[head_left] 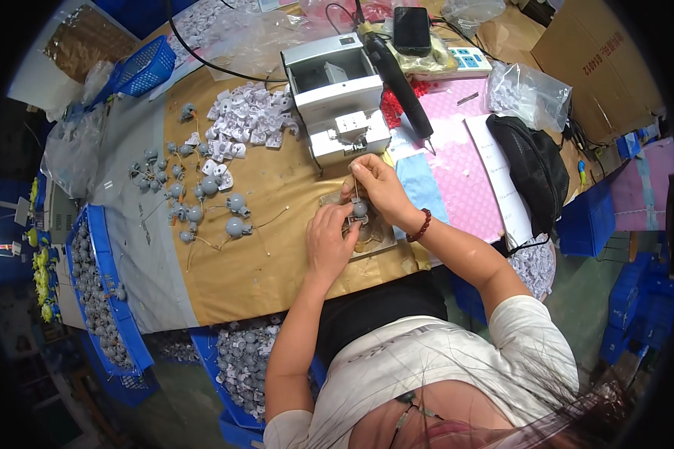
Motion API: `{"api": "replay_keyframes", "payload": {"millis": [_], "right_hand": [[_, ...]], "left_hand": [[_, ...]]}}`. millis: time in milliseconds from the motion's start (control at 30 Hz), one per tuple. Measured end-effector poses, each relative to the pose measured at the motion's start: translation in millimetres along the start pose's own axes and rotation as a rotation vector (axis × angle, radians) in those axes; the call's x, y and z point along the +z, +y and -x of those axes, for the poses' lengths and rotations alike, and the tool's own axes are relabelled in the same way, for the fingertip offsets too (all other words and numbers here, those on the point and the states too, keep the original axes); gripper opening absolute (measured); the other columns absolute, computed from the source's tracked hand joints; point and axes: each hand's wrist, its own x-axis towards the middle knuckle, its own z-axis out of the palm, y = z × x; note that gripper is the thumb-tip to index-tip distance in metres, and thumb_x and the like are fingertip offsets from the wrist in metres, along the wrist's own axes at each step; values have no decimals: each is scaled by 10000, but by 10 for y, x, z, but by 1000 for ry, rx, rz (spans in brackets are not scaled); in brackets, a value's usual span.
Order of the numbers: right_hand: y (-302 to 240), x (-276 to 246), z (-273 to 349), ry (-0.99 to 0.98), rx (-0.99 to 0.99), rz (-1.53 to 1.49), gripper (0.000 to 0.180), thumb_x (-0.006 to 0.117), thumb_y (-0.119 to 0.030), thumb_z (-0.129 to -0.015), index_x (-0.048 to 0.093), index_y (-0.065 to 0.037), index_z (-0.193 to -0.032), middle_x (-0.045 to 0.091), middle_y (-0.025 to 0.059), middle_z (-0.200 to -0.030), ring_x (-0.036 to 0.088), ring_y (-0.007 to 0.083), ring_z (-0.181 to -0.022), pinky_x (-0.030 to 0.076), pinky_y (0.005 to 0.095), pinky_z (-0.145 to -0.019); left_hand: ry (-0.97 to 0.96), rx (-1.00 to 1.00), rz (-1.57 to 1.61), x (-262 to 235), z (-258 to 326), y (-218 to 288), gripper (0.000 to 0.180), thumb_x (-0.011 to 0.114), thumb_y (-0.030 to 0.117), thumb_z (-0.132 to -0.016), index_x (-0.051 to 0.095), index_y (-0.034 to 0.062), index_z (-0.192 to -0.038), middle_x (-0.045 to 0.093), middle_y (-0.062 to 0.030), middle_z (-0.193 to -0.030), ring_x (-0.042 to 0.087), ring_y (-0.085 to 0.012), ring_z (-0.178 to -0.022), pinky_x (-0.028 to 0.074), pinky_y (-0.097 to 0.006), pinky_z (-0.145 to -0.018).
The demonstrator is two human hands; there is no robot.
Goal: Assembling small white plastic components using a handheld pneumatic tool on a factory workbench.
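Observation:
A grey ball-shaped part sits over a small flat fixture at the table's front edge. My left hand is closed around the ball's left side, thumb and fingers against it. Above it my right hand pinches a thin wire that rises from the ball. Left of my hands lie several loose grey balls with wire leads, and behind them a heap of white plastic pieces. A white and grey bench machine stands just beyond my hands.
An electric screwdriver leans right of the machine, near a phone and a power strip. A black pouch lies at the right. Blue bins of grey balls stand at the left, below the table edge. A cardboard box is at the far right.

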Motion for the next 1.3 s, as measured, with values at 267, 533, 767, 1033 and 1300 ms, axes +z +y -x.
{"api": "replay_keyframes", "payload": {"millis": [267,533,767,1033,1300], "right_hand": [[-350,-859,-172,51,-238,713,222,553,-185,-1040,652,12,-1007,709,76,-902,678,143,-790,551,293,-730],[-209,-1042,-366,32,-614,1456,231,676,-80,-842,633,-43,-1066,618,132,-1038,596,341,-1021,514,437,-832],[-162,-1023,-483,51,-684,1499,142,676,-101,-836,594,-55,-942,583,120,-920,597,329,-924,520,444,-762],[-263,-946,-413,108,-560,1350,137,690,-80,-816,605,-42,-917,603,114,-897,626,299,-809,529,405,-675],[-306,-1226,-118,49,-268,831,86,677,-38,-888,612,-19,-941,619,2,-766,574,58,-655,467,229,-601]], "left_hand": [[-115,-189,173,-1138,566,129,330,620,-34,-868,597,26,-1192,603,-183,-1134,609,-370,-1064,509,-418,-909],[-1070,-752,21,-2370,1705,-275,432,762,198,-819,639,19,-1193,687,-213,-1093,675,-369,-993,529,-431,-883],[-356,-323,-294,-1721,228,-598,289,689,149,-863,642,9,-1112,651,-194,-1042,613,-385,-1005,498,-453,-878],[62,-15,-455,-217,-1546,-1081,321,686,127,-826,647,44,-1133,625,-162,-1039,571,-368,-1024,498,-453,-875],[75,-1,-307,-462,-1009,-891,353,644,35,-803,640,63,-1155,598,-175,-973,580,-391,-955,492,-468,-813]]}}
